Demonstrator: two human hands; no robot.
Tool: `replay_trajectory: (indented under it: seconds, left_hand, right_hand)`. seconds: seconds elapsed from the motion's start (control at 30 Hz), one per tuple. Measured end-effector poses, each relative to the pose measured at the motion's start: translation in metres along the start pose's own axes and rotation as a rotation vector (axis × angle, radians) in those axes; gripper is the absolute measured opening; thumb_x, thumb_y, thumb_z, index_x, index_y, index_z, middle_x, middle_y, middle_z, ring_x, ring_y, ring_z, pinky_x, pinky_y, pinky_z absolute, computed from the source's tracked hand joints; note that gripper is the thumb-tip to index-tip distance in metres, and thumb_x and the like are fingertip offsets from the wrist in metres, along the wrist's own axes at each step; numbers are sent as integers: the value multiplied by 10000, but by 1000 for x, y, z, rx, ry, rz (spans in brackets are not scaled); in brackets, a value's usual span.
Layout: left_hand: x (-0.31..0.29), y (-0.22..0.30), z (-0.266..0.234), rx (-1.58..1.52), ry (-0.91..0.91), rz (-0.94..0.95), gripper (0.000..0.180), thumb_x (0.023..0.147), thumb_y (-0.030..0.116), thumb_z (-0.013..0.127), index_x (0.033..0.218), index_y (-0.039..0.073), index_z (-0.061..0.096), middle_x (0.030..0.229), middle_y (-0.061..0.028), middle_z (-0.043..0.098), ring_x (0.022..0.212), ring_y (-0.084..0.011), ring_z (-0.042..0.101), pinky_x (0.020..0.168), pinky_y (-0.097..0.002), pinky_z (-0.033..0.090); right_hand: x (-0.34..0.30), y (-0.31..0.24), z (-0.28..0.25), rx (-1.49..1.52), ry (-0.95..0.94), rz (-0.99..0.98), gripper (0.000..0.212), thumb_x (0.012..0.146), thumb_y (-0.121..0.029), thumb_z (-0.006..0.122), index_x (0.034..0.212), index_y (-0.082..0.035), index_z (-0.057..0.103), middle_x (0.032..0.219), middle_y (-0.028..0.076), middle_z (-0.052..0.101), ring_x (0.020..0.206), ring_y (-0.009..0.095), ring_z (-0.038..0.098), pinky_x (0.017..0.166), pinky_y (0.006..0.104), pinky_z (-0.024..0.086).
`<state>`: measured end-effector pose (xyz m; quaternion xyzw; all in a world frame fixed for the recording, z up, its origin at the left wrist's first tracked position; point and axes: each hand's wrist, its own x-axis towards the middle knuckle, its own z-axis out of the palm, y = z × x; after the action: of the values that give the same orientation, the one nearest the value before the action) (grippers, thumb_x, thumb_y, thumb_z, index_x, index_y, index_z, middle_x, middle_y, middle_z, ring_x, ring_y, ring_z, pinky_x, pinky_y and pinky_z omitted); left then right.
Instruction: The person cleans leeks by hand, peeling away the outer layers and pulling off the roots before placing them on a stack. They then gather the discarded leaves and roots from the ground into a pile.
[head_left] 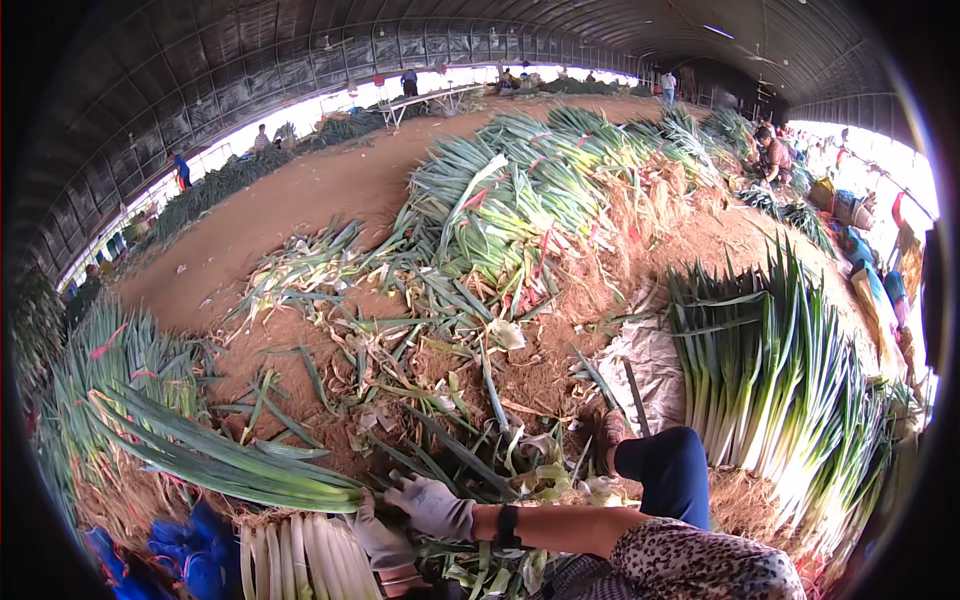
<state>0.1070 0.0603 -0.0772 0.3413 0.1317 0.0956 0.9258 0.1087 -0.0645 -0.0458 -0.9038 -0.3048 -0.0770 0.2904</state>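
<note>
Two gloved hands are seen low in the frame: a leek (240, 465) is gripped at its stalk by the right hand (432, 506) and left hand (380, 540), above trimmed white stalks (300, 560).

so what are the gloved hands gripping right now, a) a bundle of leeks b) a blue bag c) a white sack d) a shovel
a: both hands, the left hand and the right hand, in pale gloves, close on the bundle of leeks, white stalks low, long green leaves running left.
</note>
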Motion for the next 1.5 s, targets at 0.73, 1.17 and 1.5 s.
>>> replay_trajectory:
  seconds: [0.73,1.17,1.5]
  left_hand:
    - [-22,10,27,112,-107,176,258,845,64,612,1095,10,579,967,-76,615,809,-204,613,717,-336,522]
    - [5,-6,-9,79,-34,64,286,880,102,568,1155,28,548,946,-50,600,794,-175,576,688,-304,481]
    - [-6,7,7,86,-54,177,310,886,177,580,1148,23,517,916,-66,577,740,-176,567,653,-305,488]
  right_hand:
    - [-29,12,-35,617,72,60,172,818,-130,678,946,-45,600,867,80,621,812,204,612,748,314,485]
    - [-32,9,-29,740,51,34,175,764,-59,715,891,-34,597,878,29,624,828,123,587,771,267,470]
    - [-30,16,-13,873,28,117,254,793,-35,667,1033,-44,583,943,53,606,909,137,582,832,269,453]
